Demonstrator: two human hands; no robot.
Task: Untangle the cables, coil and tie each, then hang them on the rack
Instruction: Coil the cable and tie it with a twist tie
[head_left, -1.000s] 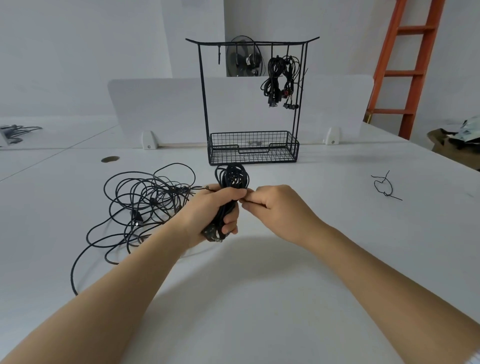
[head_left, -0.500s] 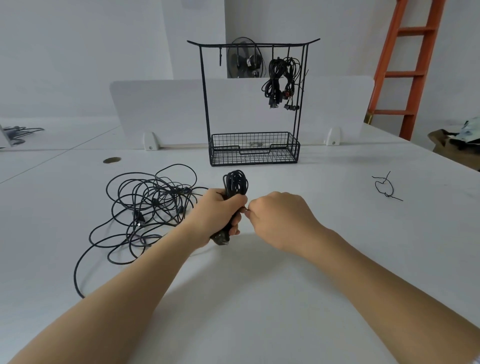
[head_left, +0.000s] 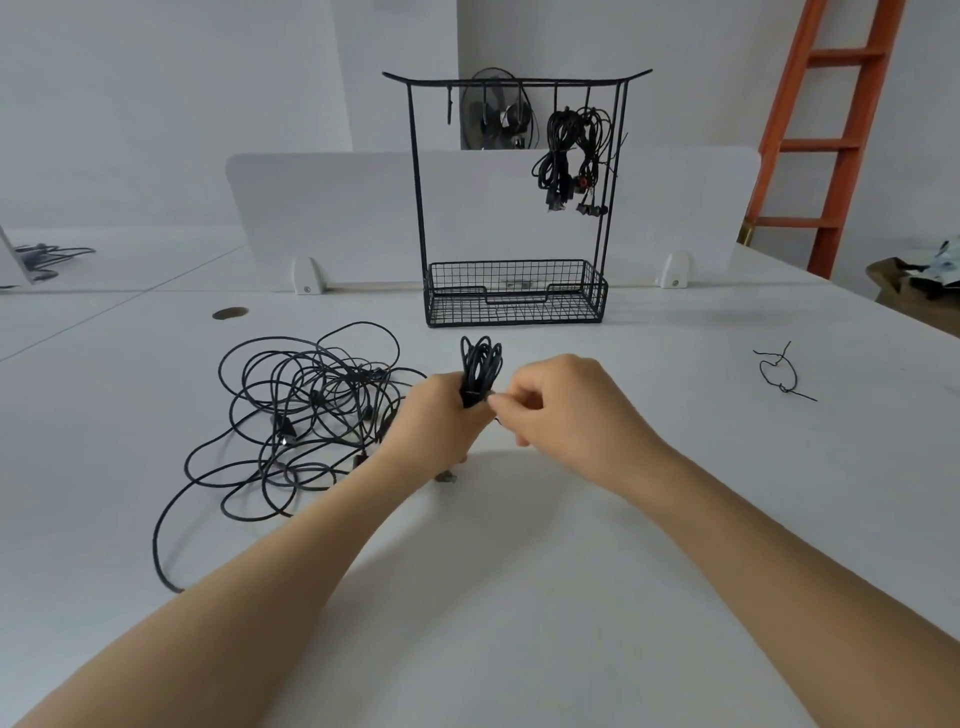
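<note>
My left hand (head_left: 439, 421) grips a coiled black cable (head_left: 480, 366) upright just above the table, its loops sticking out above my fist. My right hand (head_left: 563, 410) pinches a thin tie at the coil's waist, right beside my left thumb. A plug end (head_left: 445, 476) of the coil peeks out below my left wrist. A tangled heap of black cables (head_left: 306, 410) lies on the table to the left. The black wire rack (head_left: 519, 208) stands behind, with two tied cable bundles (head_left: 571, 156) hanging from its right hooks.
A loose black twist tie (head_left: 779, 371) lies on the table at the right. A white divider panel (head_left: 332, 218) runs behind the rack. An orange ladder (head_left: 831, 130) leans at the back right. A round cable hole (head_left: 229, 313) sits in the table's left.
Both hands have lifted slightly and moved away from me with the coil. My left hand now covers more of the coil's lower part, and my right hand's fingers have turned at the tie.
</note>
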